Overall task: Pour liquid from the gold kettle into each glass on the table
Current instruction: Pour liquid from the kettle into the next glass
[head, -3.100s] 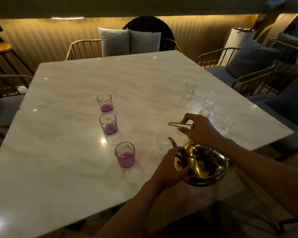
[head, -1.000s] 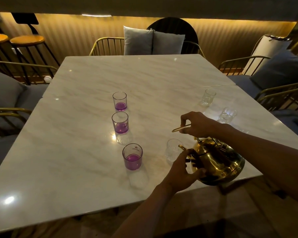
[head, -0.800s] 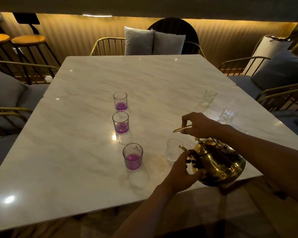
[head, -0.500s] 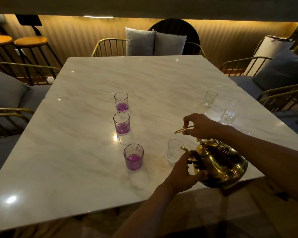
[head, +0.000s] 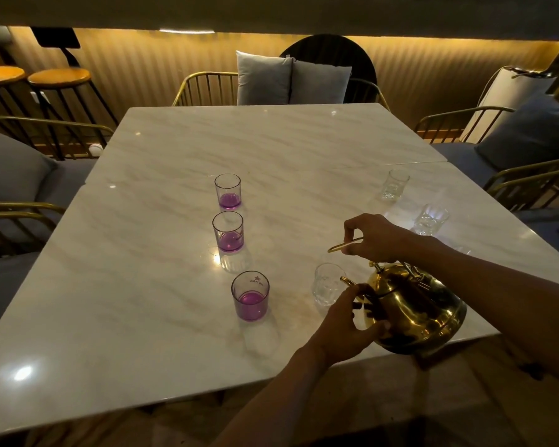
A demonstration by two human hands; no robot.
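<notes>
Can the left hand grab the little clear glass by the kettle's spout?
Probably yes, but not right now: the left hand is cupped on the gold kettle. The clear glass stands just beyond its fingers with nothing between.

Table (head: pixel 271 150): pale veined marble look, polished, glossy, lamp glints on top. Kettle (head: pixel 413 311): gold-coloured metal, mirror-bright, smooth. Purple glasses (head: pixel 250 300): smooth tinted glass. Clear glasses (head: pixel 326 283): faceted, ribbed. Chair frames (head: pixel 204 87): gold-coloured metal rods. Cushions (head: pixel 263 77): grey cloth, matt. Stools (head: pixel 58 75): wood-look seats, dark metal legs.
</notes>
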